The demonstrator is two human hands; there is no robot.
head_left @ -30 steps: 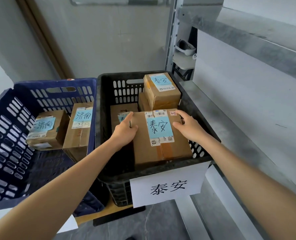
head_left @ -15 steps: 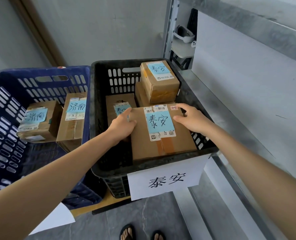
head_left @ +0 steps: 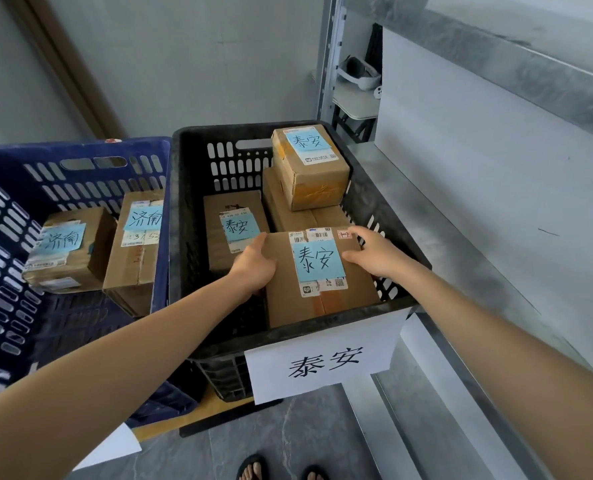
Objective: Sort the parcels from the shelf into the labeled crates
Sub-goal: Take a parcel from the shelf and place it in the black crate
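Settling lower than 1 s ago, parcel (head_left: 323,299) sat inside black crate (head_left: 184,237) against front wall; note (head_left: 317,259) matched crate label (head_left: 323,367). L hand (head_left: 253,268) gripped its left edge, thumb on top; R hand (head_left: 374,258) fingers curled over right edge. Placement approx done, release pending.

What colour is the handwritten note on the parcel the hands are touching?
The note is light blue with dark handwriting, seen best in the head view.

Bare forearms (head_left: 115,368); dark strapped sandals (head_left: 251,467) on feet.
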